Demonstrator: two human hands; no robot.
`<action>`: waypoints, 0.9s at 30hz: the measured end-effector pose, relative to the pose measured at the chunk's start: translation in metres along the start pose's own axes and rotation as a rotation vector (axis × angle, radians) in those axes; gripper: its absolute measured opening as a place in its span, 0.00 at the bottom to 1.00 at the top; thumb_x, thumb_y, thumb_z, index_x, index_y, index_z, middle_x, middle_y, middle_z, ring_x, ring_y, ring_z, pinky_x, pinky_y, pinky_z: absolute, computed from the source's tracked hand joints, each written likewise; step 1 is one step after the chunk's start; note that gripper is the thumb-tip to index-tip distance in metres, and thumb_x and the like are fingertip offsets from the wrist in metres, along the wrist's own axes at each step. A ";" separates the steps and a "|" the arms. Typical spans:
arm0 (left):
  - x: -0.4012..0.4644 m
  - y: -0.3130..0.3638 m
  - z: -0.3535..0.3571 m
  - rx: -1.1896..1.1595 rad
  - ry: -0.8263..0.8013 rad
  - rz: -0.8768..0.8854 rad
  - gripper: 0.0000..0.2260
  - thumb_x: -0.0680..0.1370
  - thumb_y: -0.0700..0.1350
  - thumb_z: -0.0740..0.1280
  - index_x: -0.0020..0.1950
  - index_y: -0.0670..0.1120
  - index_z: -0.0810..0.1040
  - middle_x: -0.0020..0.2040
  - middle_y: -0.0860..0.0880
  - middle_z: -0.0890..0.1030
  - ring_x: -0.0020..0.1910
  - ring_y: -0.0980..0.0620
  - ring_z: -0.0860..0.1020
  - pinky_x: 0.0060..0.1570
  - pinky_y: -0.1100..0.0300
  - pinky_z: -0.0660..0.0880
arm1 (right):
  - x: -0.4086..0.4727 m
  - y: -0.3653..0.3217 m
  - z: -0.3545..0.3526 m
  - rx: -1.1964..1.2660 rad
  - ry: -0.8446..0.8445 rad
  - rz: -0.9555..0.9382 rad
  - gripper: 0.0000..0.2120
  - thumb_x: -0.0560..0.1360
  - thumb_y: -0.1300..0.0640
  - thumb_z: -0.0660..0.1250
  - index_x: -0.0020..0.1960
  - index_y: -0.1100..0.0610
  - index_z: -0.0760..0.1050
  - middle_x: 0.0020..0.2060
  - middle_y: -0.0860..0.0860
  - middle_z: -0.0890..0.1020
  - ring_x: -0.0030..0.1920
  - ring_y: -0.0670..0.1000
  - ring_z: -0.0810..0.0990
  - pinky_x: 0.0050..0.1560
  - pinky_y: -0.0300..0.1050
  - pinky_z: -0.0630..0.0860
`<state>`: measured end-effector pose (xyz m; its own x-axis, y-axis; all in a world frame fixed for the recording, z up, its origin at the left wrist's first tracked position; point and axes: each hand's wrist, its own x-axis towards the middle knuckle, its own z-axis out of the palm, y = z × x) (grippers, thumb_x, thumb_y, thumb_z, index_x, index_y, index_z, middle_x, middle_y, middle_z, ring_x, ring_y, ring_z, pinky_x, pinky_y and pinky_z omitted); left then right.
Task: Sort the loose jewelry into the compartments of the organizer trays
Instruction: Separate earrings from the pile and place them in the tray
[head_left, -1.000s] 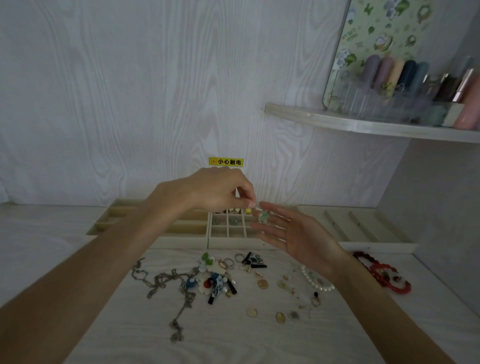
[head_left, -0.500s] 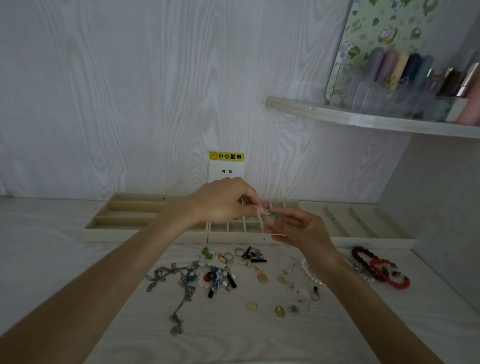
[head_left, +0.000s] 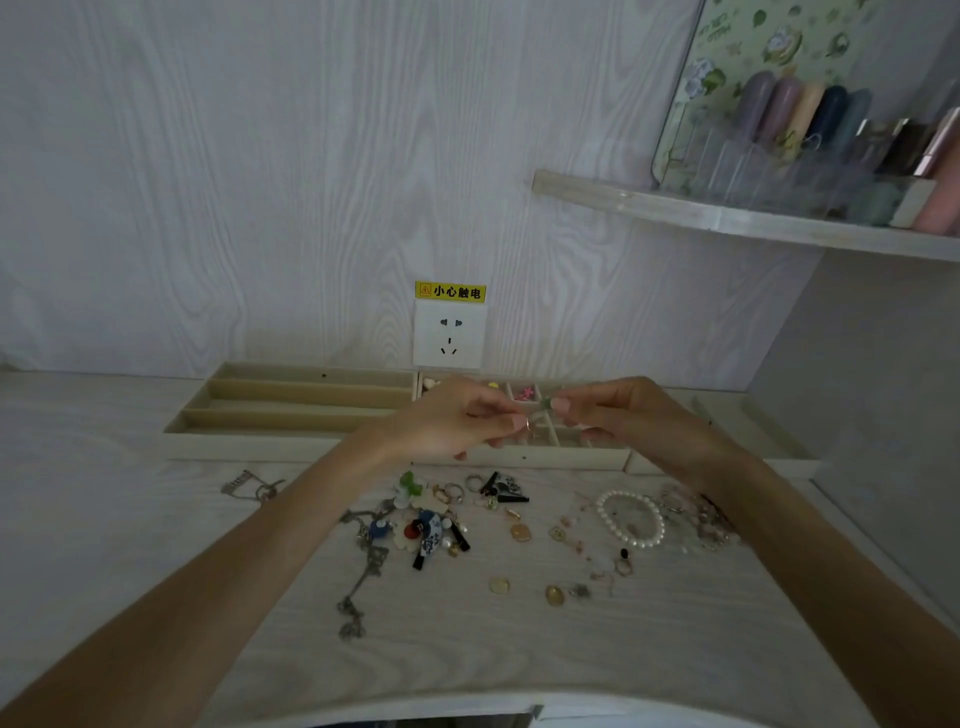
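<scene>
Both hands meet above the middle grid tray (head_left: 519, 457). My left hand (head_left: 457, 421) pinches a small gold ring (head_left: 529, 424) between thumb and fingertips. My right hand (head_left: 623, 415) pinches a small green piece (head_left: 545, 402) right beside it; whether the two pieces are joined I cannot tell. Loose jewelry lies on the table in front: a pearl bracelet (head_left: 631, 517), a grey chain necklace (head_left: 363, 566), a cluster of blue, red and black earrings (head_left: 431, 530), and small gold charms (head_left: 553, 595). A pink piece (head_left: 525, 392) sits in a back cell of the grid tray.
A long-slot tray (head_left: 291, 402) lies to the left of the grid tray and another tray (head_left: 753, 441) to its right, all against the wall. A wall socket (head_left: 449, 332) is above them. A shelf (head_left: 727, 218) with bottles hangs at upper right.
My hands lowered in the view and drew together. The right hand, flat with the green piece on its fingers a second ago, now pinches it; the left holds a ring.
</scene>
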<state>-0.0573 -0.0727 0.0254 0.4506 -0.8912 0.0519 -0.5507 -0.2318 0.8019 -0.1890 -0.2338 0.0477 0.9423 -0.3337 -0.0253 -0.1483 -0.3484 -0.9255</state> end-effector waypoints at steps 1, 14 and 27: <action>0.001 -0.002 0.004 -0.025 -0.007 -0.014 0.11 0.79 0.49 0.64 0.60 0.51 0.78 0.48 0.56 0.82 0.40 0.66 0.79 0.30 0.71 0.71 | 0.002 -0.005 -0.004 -0.059 -0.015 0.018 0.11 0.71 0.53 0.70 0.53 0.54 0.82 0.44 0.44 0.85 0.47 0.41 0.81 0.49 0.33 0.76; 0.010 -0.007 0.026 -0.142 -0.029 0.043 0.10 0.75 0.39 0.70 0.56 0.42 0.81 0.47 0.49 0.84 0.40 0.62 0.82 0.43 0.70 0.77 | 0.008 -0.022 -0.018 -0.349 -0.105 0.109 0.06 0.73 0.52 0.69 0.46 0.52 0.82 0.36 0.43 0.84 0.39 0.41 0.80 0.41 0.32 0.74; 0.010 0.007 -0.016 -0.098 0.089 0.119 0.14 0.73 0.41 0.71 0.59 0.46 0.81 0.54 0.50 0.83 0.49 0.61 0.81 0.49 0.71 0.76 | 0.023 -0.015 0.007 -0.075 -0.047 0.142 0.14 0.67 0.46 0.72 0.45 0.55 0.82 0.36 0.47 0.84 0.38 0.42 0.80 0.46 0.37 0.76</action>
<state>-0.0455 -0.0765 0.0416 0.4494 -0.8710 0.1985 -0.5342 -0.0838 0.8412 -0.1630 -0.2303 0.0584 0.9231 -0.3437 -0.1727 -0.3011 -0.3662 -0.8805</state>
